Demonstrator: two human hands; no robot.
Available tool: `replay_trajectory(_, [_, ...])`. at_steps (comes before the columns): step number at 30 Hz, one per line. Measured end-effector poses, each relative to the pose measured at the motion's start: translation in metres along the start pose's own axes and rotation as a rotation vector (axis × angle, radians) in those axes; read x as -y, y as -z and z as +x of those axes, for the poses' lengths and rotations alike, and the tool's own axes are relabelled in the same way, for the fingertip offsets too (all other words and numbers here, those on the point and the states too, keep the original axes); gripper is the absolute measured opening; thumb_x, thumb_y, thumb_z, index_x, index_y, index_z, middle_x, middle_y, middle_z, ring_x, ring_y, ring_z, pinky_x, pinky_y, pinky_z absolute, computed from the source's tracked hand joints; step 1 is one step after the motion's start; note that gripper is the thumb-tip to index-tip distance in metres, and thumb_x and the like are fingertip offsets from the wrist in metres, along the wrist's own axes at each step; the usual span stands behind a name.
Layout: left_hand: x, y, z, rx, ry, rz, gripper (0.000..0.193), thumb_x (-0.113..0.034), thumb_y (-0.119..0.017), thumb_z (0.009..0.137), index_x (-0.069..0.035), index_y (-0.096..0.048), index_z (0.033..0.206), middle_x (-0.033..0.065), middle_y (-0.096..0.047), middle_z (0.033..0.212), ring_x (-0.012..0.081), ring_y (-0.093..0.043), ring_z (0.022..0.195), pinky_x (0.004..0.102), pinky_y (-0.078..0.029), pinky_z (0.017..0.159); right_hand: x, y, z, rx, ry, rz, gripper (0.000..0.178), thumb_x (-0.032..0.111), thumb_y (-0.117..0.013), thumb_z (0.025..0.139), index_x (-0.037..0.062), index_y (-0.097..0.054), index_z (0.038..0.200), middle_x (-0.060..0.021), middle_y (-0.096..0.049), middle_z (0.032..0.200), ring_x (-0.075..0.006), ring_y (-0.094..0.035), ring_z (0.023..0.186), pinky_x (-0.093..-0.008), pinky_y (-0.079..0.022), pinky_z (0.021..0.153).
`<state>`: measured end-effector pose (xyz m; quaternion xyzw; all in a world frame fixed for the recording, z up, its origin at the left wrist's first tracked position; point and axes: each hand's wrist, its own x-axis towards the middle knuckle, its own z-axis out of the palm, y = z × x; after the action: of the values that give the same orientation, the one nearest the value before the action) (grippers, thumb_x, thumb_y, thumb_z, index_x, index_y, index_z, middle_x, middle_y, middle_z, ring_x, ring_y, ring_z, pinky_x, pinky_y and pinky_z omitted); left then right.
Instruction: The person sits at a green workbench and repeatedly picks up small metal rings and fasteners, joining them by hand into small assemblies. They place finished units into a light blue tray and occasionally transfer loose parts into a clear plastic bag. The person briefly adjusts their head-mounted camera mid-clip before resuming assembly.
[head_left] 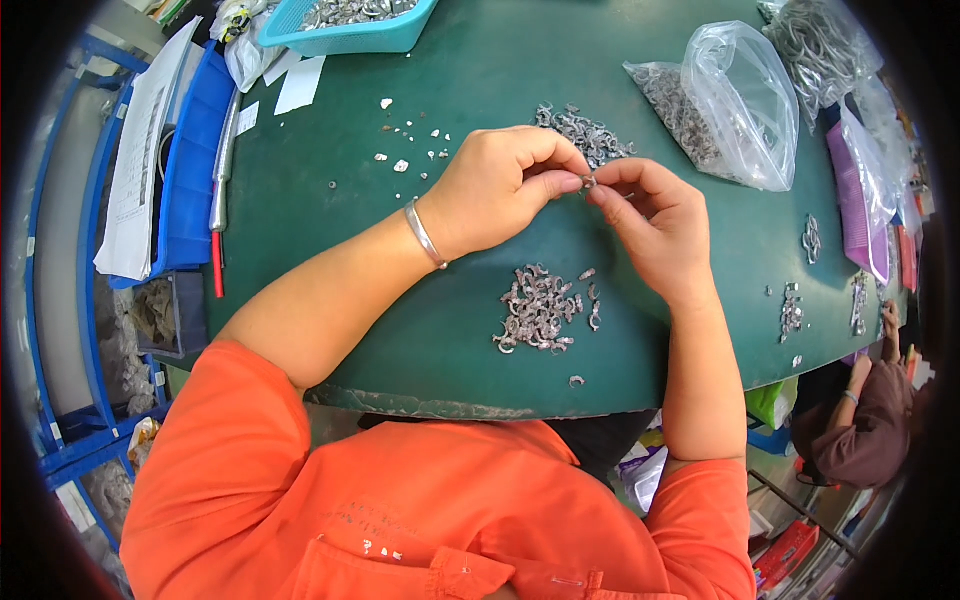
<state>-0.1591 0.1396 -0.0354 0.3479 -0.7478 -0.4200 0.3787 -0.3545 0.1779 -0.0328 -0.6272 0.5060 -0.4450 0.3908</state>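
My left hand (497,187) and my right hand (655,225) meet above the green table, thumbs and forefingers pinched together. Between their fingertips sits one small grey metal piece (588,183), mostly covered by the fingers, so its exact shape does not show. Just beyond the hands lies a heap of small curved metal pieces (583,133). Closer to me, below the hands, is another pile of similar grey curved pieces (537,308), with a few strays at its right and one nearer the table edge.
A turquoise basket (350,38) of metal pieces stands at the far left. Clear plastic bags (738,110) of pieces and a purple basket (862,205) are at the right. White crumbs (401,166) dot the green table (400,350). Blue bins (200,160) line the left; another person (865,420) sits far right.
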Motion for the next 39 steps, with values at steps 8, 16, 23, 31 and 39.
replay_trajectory(8, [-0.005,0.03,0.006,0.241,-0.043,0.182,0.006,0.0,-0.068,0.084,-0.001,-0.069,0.09,0.0058,-0.067,0.09,0.0148,-0.065,0.08,0.0272,-0.053,0.072,0.015,0.035,-0.003,0.52,-0.063,-0.053,0.011,-0.002,-0.065,0.082,-0.0006,-0.07,0.091,-0.0044,-0.069,0.082,-0.0109,-0.064,0.074,-0.0251,-0.052,0.067])
replay_trajectory(16, [-0.011,0.026,0.0,0.614,-0.122,0.193,0.011,0.0,-0.073,0.075,-0.002,-0.068,0.085,0.0091,-0.065,0.084,0.0255,-0.065,0.08,0.0333,-0.053,0.071,0.012,0.029,-0.002,0.253,0.071,-0.338,0.014,-0.002,-0.065,0.077,0.0001,-0.071,0.09,-0.0118,-0.066,0.078,-0.0219,-0.063,0.067,-0.0326,-0.049,0.061])
replay_trajectory(23, [0.006,0.01,0.005,-0.01,-0.151,0.369,0.01,-0.002,-0.071,0.079,-0.001,-0.066,0.088,0.0086,-0.062,0.086,0.0232,-0.062,0.074,0.0333,-0.051,0.07,-0.005,0.003,0.007,0.019,0.242,-0.51,0.013,0.001,-0.069,0.079,0.0025,-0.069,0.092,-0.0122,-0.059,0.082,-0.0298,-0.061,0.074,-0.037,-0.05,0.067])
replay_trajectory(31, [0.006,0.01,0.003,0.056,0.012,0.198,0.007,0.0,-0.068,0.083,0.0,-0.067,0.09,0.0098,-0.065,0.087,0.0182,-0.064,0.075,0.028,-0.051,0.07,-0.002,0.012,0.004,0.049,-0.194,0.064,0.007,0.003,-0.068,0.087,-0.0008,-0.068,0.093,-0.0027,-0.066,0.079,-0.0089,-0.059,0.071,-0.0264,-0.049,0.063])
replay_trajectory(39, [0.005,0.001,0.002,0.072,-0.204,0.254,0.012,0.0,-0.069,0.081,-0.001,-0.066,0.093,0.0093,-0.063,0.091,0.0221,-0.062,0.074,0.032,-0.051,0.07,0.004,0.015,0.005,0.009,-0.247,-0.148,0.01,0.002,-0.065,0.09,-0.0024,-0.069,0.097,-0.0025,-0.066,0.08,-0.0079,-0.061,0.071,-0.0225,-0.048,0.06])
